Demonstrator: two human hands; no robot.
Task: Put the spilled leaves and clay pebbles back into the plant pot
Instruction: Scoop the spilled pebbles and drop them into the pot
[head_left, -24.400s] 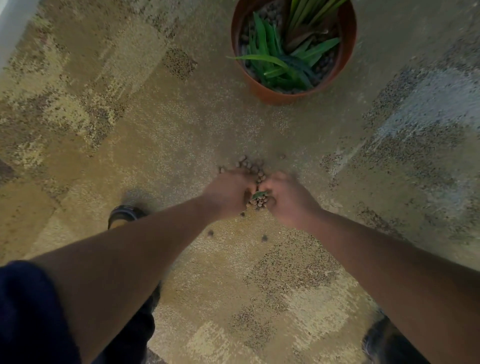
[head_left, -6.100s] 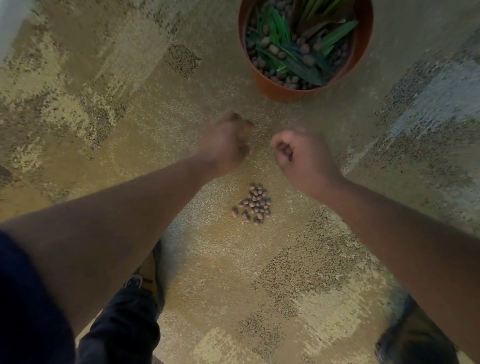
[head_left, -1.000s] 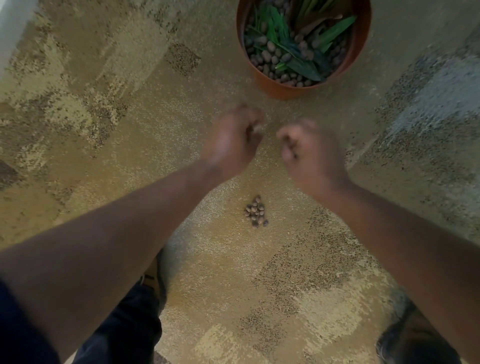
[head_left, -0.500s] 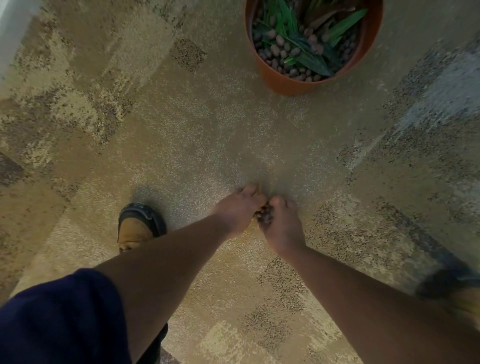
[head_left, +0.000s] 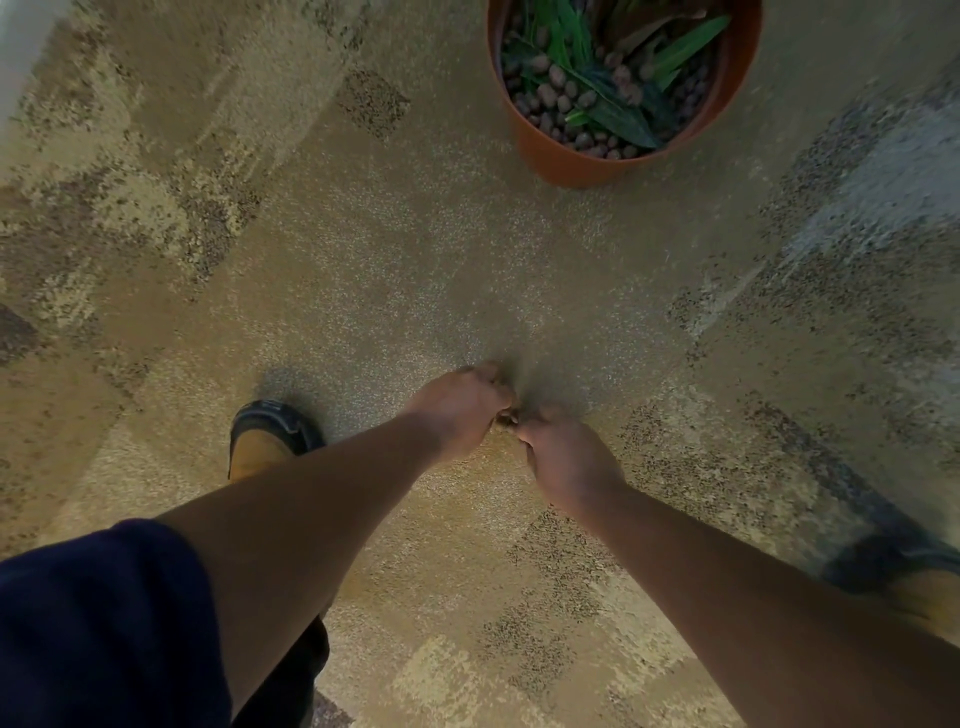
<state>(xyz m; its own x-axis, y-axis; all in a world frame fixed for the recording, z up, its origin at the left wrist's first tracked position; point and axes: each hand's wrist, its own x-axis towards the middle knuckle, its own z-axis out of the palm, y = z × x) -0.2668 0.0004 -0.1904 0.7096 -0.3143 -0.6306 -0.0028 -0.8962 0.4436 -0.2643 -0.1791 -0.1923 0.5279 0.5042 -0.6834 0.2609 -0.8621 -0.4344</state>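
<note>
Head view: left hand (head_left: 457, 410) and right hand (head_left: 563, 457), fingers curled on pebbles (head_left: 505, 418) (mostly hidden), well apart from pot (head_left: 582, 166).

Patterned tan and brown carpet (head_left: 363, 291) underfoot, one tan shoe with dark toe cap (head_left: 265, 439) left of the hands, a second shoe (head_left: 904, 577) at lower right, partly blurred.
</note>
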